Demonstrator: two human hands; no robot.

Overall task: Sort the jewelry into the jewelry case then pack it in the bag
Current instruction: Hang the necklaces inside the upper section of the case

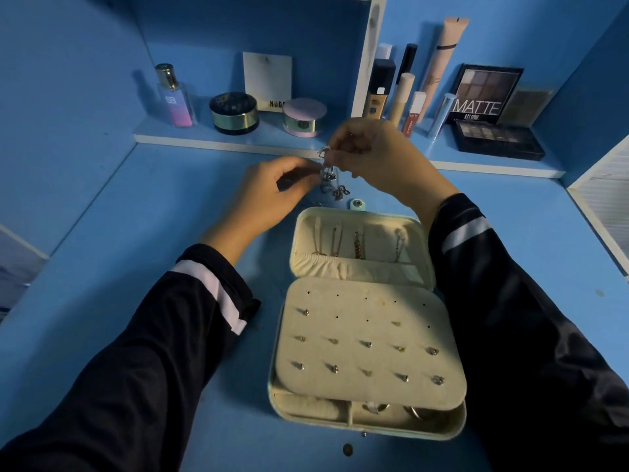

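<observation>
Nearest, the jewelry case [354, 327] lay open on the blue bench [136, 233], studs dotted across its cream panel, necklaces hung in the lid. Just beyond it, left hand [272, 192] and right hand [374, 155] both pinched a silver chain [328, 172]. Cosmetics lined the shelf [238, 139] behind.

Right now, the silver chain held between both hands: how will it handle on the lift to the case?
Likely floppy: the silver chain sags and bunches below the right hand and left hand. Probably light, since fingertip pinches carry it. Its loose end may snag or tangle.
</observation>
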